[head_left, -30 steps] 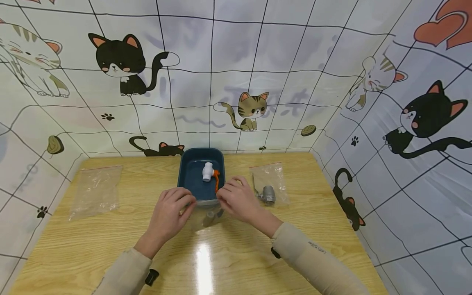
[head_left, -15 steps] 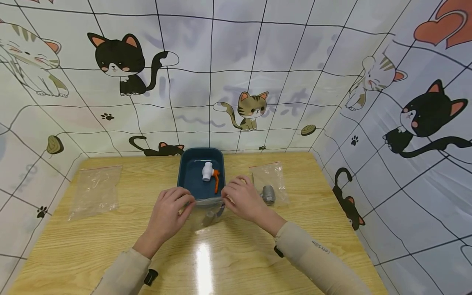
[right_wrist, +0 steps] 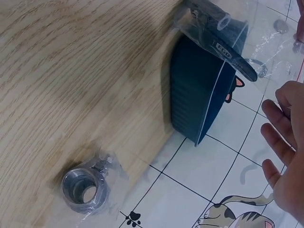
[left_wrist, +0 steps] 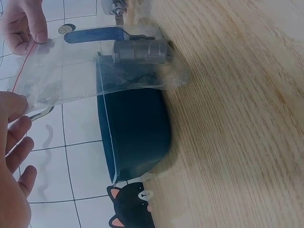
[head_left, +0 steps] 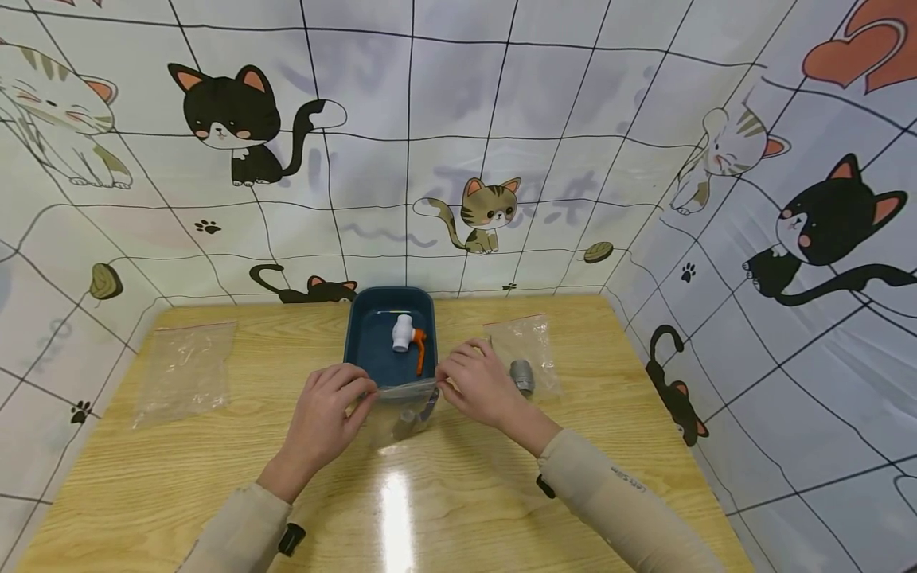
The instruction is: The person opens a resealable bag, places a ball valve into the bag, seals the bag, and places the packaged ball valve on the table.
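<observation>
A clear zip bag with a red seal line hangs upright between my two hands, in front of the dark blue bin. My left hand pinches its left top corner, and my right hand pinches the right top corner. Low inside the bag lies a grey metal ball valve with a blue lever handle, clearest in the left wrist view. Within the bin rests a white plastic ball valve with an orange handle.
Right of the bin, another metal valve sits in a clear bag on the wooden table. A flat clear bag lies at the table's left. Cat-print sheeting closes off the back and sides.
My right hand has slid to the right along the bag's top edge, leaving more of that edge showing between my hands. The left hand has barely moved.
</observation>
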### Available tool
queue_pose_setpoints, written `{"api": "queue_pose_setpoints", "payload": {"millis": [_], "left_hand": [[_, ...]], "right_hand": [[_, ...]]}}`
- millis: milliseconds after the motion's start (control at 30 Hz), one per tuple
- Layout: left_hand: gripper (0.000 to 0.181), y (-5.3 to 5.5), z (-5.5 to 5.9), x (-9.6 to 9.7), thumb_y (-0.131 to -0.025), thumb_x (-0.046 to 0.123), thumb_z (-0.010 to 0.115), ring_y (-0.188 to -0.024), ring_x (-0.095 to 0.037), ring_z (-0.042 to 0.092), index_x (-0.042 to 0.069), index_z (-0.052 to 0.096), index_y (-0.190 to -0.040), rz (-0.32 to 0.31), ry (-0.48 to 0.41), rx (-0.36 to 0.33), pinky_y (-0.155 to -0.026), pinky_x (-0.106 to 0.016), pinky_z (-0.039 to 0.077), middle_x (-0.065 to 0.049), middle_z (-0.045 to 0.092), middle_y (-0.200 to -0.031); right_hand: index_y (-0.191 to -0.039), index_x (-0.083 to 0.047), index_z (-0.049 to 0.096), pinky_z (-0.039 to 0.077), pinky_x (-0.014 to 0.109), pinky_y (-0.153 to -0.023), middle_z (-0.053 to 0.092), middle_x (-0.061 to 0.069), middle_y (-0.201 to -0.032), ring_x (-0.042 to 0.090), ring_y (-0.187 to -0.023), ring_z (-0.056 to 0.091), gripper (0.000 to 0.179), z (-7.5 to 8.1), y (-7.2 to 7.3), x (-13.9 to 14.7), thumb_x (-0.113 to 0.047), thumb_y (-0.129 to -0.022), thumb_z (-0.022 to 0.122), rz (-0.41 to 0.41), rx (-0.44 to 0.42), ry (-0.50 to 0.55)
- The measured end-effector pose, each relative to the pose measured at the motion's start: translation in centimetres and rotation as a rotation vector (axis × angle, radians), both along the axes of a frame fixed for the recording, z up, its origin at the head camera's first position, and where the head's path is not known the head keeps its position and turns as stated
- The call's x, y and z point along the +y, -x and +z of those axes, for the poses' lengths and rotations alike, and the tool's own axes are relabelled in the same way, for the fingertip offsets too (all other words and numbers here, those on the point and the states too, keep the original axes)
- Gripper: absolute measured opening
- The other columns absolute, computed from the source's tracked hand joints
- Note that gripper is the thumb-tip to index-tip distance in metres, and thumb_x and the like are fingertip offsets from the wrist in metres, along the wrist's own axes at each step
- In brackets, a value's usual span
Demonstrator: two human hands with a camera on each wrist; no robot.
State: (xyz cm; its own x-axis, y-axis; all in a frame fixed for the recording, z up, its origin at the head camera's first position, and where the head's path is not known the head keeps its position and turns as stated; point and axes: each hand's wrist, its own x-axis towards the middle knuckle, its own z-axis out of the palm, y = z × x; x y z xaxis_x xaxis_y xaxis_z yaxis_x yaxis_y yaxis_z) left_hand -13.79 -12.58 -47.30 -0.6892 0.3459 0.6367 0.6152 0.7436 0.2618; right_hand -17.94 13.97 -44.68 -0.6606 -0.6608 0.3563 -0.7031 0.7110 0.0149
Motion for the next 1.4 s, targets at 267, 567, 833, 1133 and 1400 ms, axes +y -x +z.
{"api": "queue_pose_setpoints", "payload": {"millis": [267,567,833,1133,1400], "left_hand": [[0.01,0.0,-0.1,-0.1,-0.08,0.016,0.08,-0.093,-0.022,0.061,0.017,0.071,-0.086,0.008,0.007,0.022,-0.083,-0.042,0.045,0.001,0.066,-0.094],[0.012,-0.1,0.0,0.0,-0.078,0.015,0.081,-0.093,-0.021,0.061,0.017,0.071,-0.084,0.015,-0.008,0.023,-0.082,-0.041,0.045,0.001,0.067,-0.093],[0.011,-0.2,0.2,0.4,-0.078,0.017,0.081,-0.095,-0.022,0.06,0.016,0.071,-0.083,0.02,-0.024,0.002,-0.086,-0.042,0.044,0.001,0.067,-0.091],[0.012,-0.3,0.4,1.0,-0.074,0.018,0.084,-0.096,-0.021,0.063,0.014,0.075,-0.082,0.008,-0.039,0.028,-0.089,-0.041,0.045,0.001,0.073,-0.085],[0.011,-0.3,0.4,0.8,-0.074,0.02,0.083,-0.094,-0.021,0.063,0.014,0.075,-0.08,0.012,-0.033,0.04,-0.088,-0.042,0.046,0.001,0.073,-0.083]], "right_hand": [[-0.092,-0.023,0.067,0.042,0.039,-0.102,0.07,-0.008,-0.091,0.014,-0.101,0.064,0.005,-0.1,0.1,0.1,-0.028,-0.092,0.068,0.006,-0.002,0.008],[-0.094,-0.022,0.066,0.042,0.036,-0.101,0.07,-0.009,-0.093,0.012,-0.1,0.064,0.005,-0.3,0.0,0.2,-0.027,-0.092,0.067,-0.034,0.01,-0.018],[-0.105,-0.026,0.067,0.041,0.038,-0.104,0.07,-0.011,-0.102,0.012,-0.104,0.062,0.015,0.2,-0.7,-1.4,-0.03,-0.091,0.069,0.002,0.011,-0.027],[-0.097,-0.026,0.07,0.043,0.032,-0.099,0.071,-0.012,-0.095,0.007,-0.096,0.063,0.008,0.2,-1.2,-5.4,-0.031,-0.093,0.066,0.162,0.148,0.066],[-0.094,-0.027,0.071,0.043,0.032,-0.098,0.072,-0.012,-0.093,0.008,-0.095,0.064,0.006,0.1,-1.2,-5.8,-0.032,-0.093,0.067,0.167,0.142,0.117]]}}
